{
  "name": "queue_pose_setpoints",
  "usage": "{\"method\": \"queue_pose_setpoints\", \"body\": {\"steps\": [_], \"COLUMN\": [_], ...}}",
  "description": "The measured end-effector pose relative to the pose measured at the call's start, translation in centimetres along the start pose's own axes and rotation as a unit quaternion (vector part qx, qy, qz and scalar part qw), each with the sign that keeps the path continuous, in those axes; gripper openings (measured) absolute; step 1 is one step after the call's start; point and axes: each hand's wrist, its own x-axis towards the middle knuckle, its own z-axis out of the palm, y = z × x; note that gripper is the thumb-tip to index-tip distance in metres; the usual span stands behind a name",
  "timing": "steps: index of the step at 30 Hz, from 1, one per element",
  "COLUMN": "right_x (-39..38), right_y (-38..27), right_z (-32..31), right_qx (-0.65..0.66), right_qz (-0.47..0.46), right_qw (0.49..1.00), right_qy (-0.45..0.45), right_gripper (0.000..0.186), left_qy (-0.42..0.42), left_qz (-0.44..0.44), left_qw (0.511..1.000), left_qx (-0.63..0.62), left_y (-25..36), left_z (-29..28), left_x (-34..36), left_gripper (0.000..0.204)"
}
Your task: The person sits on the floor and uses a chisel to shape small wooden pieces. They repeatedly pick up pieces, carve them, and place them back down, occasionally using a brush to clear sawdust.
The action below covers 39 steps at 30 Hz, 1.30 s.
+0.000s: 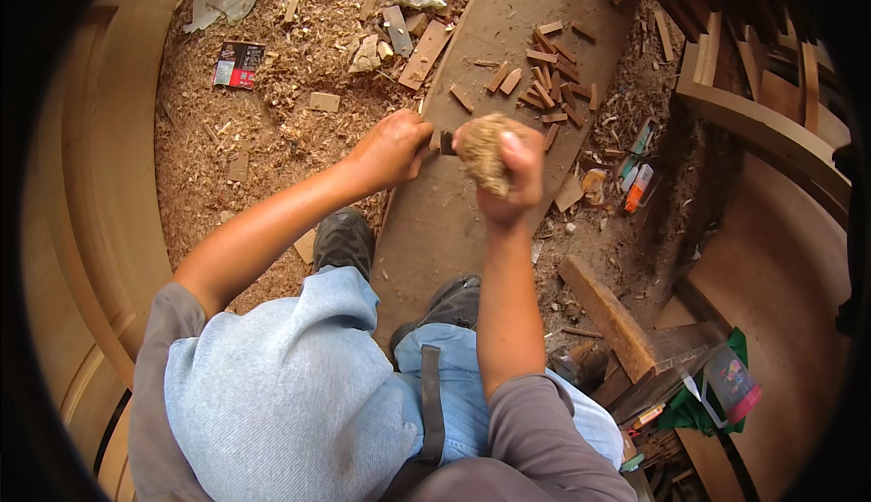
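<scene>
My right hand (522,171) is wrapped round a rough, tan, rounded lump (487,152), which could be worn wood or stone. It is raised above a long brown plank (431,230) and slightly smeared by motion. My left hand (396,148) is closed at the plank's left edge; its fingers hide whatever they hold. Between the two hands a small dark piece (447,142) shows at the plank's surface, and I cannot tell if the left fingers touch it. Farther up the plank lies a loose heap of small reddish-brown wood sticks (553,71).
Wood shavings (272,139) cover the floor at left, with offcuts (425,54) and a black-and-red packet (239,64). An orange-and-white tube (639,188) lies right of the plank. Curved wooden panels (118,157) stand at left. A wood block (608,316) and a clear cup (729,384) are at lower right.
</scene>
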Motion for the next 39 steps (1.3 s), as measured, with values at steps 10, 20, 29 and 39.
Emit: {"method": "queue_pose_setpoints", "body": {"steps": [10, 20, 29, 39], "right_x": [-0.4, -0.5, -0.7, -0.8], "right_y": [0.6, 0.7, 1.0, 1.5], "right_z": [-0.3, 0.0, -0.5, -0.8], "right_qx": [-0.095, -0.015, -0.046, 0.039], "right_qz": [-0.007, 0.013, 0.011, -0.003], "right_qw": [0.994, 1.0, 0.999, 0.998], "right_qy": [0.054, 0.004, 0.018, 0.039], "right_gripper": [0.042, 0.038, 0.044, 0.03], "left_qy": [-0.003, -0.003, -0.02, -0.024], "left_qz": [0.008, 0.049, 0.04, 0.045], "left_qw": [1.0, 0.999, 0.999, 0.999], "left_qx": [-0.011, -0.016, -0.006, -0.002], "left_y": [0.6, 0.4, 0.3, 0.1], "left_z": [0.0, 0.4, 0.2, 0.1], "left_x": [0.1, 0.2, 0.0, 0.0], "left_gripper": [0.012, 0.015, 0.014, 0.016]}}
